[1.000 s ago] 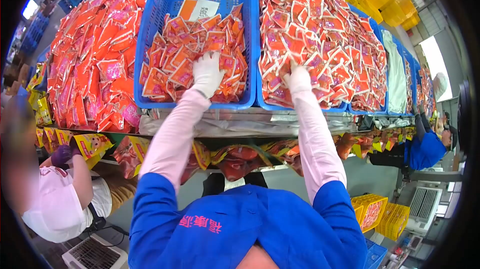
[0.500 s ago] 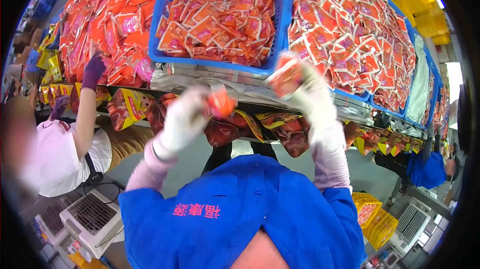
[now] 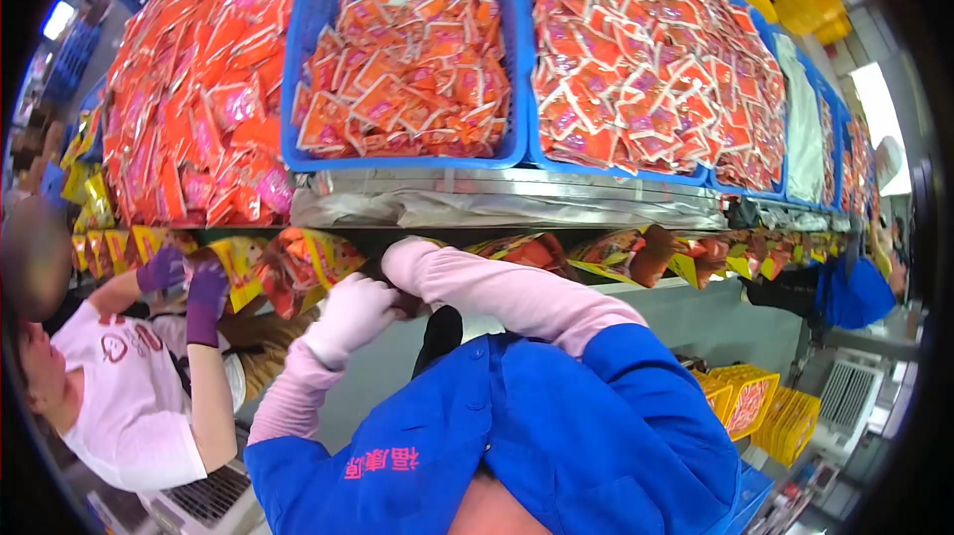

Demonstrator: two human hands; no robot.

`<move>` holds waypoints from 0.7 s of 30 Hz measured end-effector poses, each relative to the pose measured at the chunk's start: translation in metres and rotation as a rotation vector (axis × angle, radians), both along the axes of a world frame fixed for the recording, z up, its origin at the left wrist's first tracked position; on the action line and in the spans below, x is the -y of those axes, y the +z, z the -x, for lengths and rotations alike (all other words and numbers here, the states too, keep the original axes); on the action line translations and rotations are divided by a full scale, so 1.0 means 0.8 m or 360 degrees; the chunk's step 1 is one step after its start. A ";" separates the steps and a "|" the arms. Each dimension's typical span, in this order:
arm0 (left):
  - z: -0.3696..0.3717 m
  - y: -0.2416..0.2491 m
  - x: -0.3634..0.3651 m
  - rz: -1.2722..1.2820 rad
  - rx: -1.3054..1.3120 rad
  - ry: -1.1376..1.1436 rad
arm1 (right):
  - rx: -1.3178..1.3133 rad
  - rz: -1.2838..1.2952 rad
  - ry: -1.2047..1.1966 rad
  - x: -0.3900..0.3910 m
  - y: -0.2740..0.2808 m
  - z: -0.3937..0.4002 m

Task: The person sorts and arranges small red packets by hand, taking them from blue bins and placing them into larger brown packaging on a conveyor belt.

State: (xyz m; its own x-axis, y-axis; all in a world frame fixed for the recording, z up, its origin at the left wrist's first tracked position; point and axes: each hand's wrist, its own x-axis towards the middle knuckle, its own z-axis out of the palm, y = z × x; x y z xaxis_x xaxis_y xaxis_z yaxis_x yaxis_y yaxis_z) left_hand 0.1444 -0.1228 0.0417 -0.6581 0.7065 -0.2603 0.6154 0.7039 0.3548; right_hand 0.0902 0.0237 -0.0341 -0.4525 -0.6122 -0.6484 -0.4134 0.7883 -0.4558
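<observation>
Both my hands wear pale gloves and meet at the row of bags along the table's front edge. My left hand (image 3: pixel 358 316) is closed, its fingers curled against the side of a dark reddish-brown bag (image 3: pixel 408 305). Over the top of that same bag is my right hand (image 3: pixel 405 265), its arm reaching across from the right; its fingers are hidden. No sachet shows in either hand. A red and yellow bag (image 3: pixel 316 267) hangs just left of my hands, and another bag (image 3: pixel 527 251) hangs to the right.
Behind the bags, a blue crate (image 3: pixel 520 58) holds orange-red sachets (image 3: pixel 397 88), with a larger sachet heap (image 3: pixel 199 88) left and another full crate (image 3: pixel 626 173) right. A co-worker's purple-gloved hand (image 3: pixel 207 299) works close on the left. Yellow crates (image 3: pixel 785 426) stand lower right.
My hands have come down and together from above the bags to one bag, the right swinging far left. The orange sachets held before are out of sight. The co-worker's raised hand has dropped to the bags.
</observation>
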 end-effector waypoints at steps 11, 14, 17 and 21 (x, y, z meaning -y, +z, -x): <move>0.337 -0.123 -0.100 0.0626 -0.0815 0.0806 | -0.1596 -0.0521 -0.1261 -0.372 -0.018 0.130; 0.349 -0.140 -0.088 0.0529 -0.0609 0.0797 | -0.1550 -0.0389 -0.1429 -0.361 0.013 0.119; 0.292 -0.081 -0.059 -0.0262 -0.0695 0.0913 | -0.1565 -0.0223 -0.1368 -0.368 0.021 0.104; 0.135 0.023 -0.037 -0.1041 -0.0127 0.0609 | -0.1586 -0.0436 -0.1387 -0.333 0.023 0.106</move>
State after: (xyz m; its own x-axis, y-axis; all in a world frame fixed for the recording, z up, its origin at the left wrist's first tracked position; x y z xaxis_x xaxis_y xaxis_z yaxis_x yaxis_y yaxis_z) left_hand 0.0365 -0.0933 0.0604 -0.8875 0.4192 0.1915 0.4119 0.5350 0.7377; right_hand 0.0056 0.2903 -0.0153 -0.9699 0.2078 0.1266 0.2036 0.9780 -0.0450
